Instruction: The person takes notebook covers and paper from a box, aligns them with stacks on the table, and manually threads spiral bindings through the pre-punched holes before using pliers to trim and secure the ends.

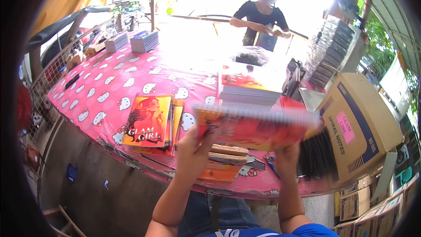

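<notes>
A notebook with a red and orange cover [258, 127] is held up level over the table's near side, smeared by motion. My left hand [193, 149] is closed on its left end, and my right hand [287, 151] grips its lower edge toward the right. Beneath it lie a wooden block [228, 150] and an orange-covered piece [219, 172], partly hidden. Left of my hands sits a small pile of spiral notebooks [149, 120] with matching covers. Beyond the held notebook stands a thick stack of covers and sheets [250, 92]. Blue-handled pliers [272, 166] lie beside my right wrist.
Black binding coils [316, 156] spill beside an open cardboard box [355, 125] at the right. Two notebook stacks [144, 41] stand at the pink patterned table's [98, 94] far left. Across the table a person [263, 19] handles something. Wrapped coils [331, 46] tower at the back right.
</notes>
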{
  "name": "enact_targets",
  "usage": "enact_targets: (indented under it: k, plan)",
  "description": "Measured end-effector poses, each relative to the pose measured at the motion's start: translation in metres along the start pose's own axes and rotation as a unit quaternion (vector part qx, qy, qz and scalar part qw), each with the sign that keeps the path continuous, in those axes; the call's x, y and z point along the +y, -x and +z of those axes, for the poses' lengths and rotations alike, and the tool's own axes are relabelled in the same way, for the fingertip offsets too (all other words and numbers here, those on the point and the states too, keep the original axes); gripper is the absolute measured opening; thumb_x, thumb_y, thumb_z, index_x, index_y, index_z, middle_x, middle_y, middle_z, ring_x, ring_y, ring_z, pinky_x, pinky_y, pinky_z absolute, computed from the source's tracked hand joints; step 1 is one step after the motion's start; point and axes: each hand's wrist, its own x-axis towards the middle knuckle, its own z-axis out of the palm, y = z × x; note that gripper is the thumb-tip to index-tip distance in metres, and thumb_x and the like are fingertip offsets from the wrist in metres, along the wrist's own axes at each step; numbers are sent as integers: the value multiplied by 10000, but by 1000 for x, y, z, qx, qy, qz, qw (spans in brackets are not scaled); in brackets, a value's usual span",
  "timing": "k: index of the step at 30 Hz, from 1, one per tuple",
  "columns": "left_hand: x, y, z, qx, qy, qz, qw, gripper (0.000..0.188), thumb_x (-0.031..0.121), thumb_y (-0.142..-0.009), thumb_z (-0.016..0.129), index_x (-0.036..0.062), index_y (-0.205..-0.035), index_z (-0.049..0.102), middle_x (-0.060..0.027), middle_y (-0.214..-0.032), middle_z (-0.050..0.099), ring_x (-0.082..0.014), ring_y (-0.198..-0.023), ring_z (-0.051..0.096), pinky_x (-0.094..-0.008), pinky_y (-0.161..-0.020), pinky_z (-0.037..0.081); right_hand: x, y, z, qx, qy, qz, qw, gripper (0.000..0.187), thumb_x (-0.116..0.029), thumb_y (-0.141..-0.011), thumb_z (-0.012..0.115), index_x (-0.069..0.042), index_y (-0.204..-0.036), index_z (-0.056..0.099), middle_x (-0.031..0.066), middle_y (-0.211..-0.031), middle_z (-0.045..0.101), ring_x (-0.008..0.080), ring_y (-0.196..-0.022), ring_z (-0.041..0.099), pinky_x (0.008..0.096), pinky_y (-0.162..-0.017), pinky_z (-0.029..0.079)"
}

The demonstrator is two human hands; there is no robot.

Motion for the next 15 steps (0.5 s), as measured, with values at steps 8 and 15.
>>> enact_targets:
  k: [8,15]
  plan:
    - [24,9,-16,-65,-109,47,991,230,0,-862,621,-31,-1089,598,-106,-908,674,-168,-850,644,-276,-774,492,28,51,10,-100,126,87,983,213,91,-785,616,-20,-965,586,122,-919,579,243,-803,574,366,-690,467]
    - [3,21,-23,97,-27,-17,995,1114,169,-615,884,60,-1458,164,-179,-1443,325,-324,-1339,323,-423,-1105,211,18,62,27,-208,168,201,942,470,-35,-761,688,-6,-1195,507,215,-1113,559,372,-1100,538,403,-913,434]
